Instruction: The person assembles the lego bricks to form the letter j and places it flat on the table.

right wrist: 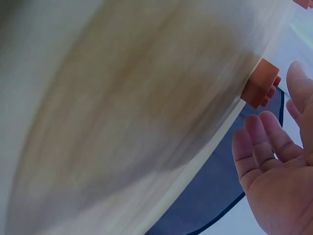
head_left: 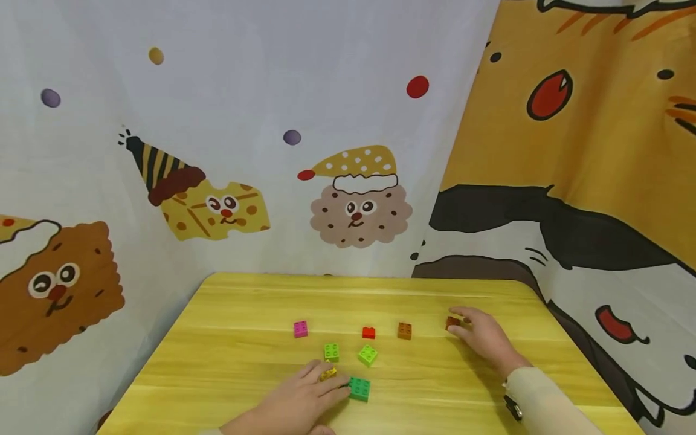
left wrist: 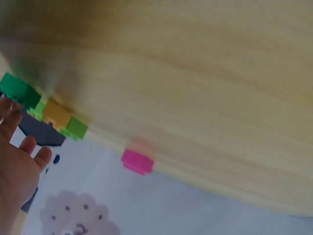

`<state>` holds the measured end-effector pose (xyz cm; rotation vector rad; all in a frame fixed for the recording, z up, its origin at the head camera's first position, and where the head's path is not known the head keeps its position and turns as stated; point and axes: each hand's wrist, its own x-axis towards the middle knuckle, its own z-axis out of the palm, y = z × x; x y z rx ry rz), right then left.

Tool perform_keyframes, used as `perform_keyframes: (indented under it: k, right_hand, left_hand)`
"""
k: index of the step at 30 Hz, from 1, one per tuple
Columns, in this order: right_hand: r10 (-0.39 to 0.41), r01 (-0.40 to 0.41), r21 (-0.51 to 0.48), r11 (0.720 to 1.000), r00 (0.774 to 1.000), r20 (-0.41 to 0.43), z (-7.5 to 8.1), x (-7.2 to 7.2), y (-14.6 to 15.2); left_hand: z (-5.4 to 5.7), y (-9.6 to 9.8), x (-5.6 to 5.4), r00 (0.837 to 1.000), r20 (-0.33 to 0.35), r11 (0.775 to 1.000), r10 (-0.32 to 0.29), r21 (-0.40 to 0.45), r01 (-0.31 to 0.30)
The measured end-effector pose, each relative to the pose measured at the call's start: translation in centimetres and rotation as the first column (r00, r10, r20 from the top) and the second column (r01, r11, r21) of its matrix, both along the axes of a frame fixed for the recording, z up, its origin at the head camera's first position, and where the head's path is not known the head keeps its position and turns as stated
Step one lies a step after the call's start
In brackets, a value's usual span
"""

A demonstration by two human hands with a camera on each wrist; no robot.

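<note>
My left hand (head_left: 296, 399) hovers low over the table's near middle, fingers loosely extended. It partly covers a yellow toy brick (head_left: 328, 374), and its fingertips overlap the left edge of a dark green brick (head_left: 359, 389). In the left wrist view its fingers (left wrist: 43, 155) are spread beside the green brick (left wrist: 19, 91) and the yellow one (left wrist: 56, 114). Farther right, my right hand (head_left: 486, 339) reaches around a brown brick (head_left: 451, 322), thumb and fingers apart on either side. The right wrist view shows a gap between that brick (right wrist: 261, 84) and the relaxed fingers.
Two lime green bricks (head_left: 331, 353) (head_left: 367, 356) sit just beyond the left hand. Behind them stand a magenta brick (head_left: 300, 328), a red brick (head_left: 368, 333) and another brown brick (head_left: 404, 330). A printed curtain (head_left: 348, 78) hangs behind the wooden table (head_left: 228, 338).
</note>
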<state>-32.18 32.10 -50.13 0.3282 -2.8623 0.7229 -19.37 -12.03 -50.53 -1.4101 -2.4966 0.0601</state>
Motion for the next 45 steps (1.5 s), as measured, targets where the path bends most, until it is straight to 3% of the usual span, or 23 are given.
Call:
perform_keyframes:
  k: [9,17,24,29,33,39,45]
  right_hand:
    - [0.026,-0.026,-0.003,1.0,1.0,-0.013,-0.2,0.0,-0.5]
    - [-0.008,0.007,0.083,0.997,1.0,0.015,0.2,-0.2,-0.6]
    - [-0.029,0.022,0.15,0.988,0.999,0.044,0.0,-0.3,-0.8]
    - [-0.014,0.012,0.126,0.992,1.0,0.017,0.5,-0.1,-1.1]
    - [0.006,-0.006,0.089,0.996,1.0,0.0,1.7,0.6,-2.6]
    - [0.069,-0.07,0.071,0.995,0.998,0.016,3.4,2.5,-7.0]
    - [0.22,-0.225,0.078,0.971,0.973,0.07,3.7,4.7,-11.1]
  left_hand:
    - [-0.7,0.7,0.0,1.0,-0.019,1.0,-0.021,-0.003,0.021]
    - [-0.7,1.0,0.0,0.999,-0.033,1.0,-0.011,0.011,0.012]
    - [-0.8,1.2,-0.1,1.0,-0.004,0.998,0.006,0.061,-0.005]
    - [-0.9,1.1,-0.1,1.0,0.01,0.997,0.012,0.07,-0.013]
    - [-0.8,1.0,-0.2,1.0,0.017,0.997,0.015,0.071,-0.016]
    - [-0.8,0.9,-0.1,0.999,0.027,0.997,0.018,0.075,-0.02]
    - [-0.7,0.9,-0.1,0.999,0.039,0.997,0.016,0.072,-0.019]
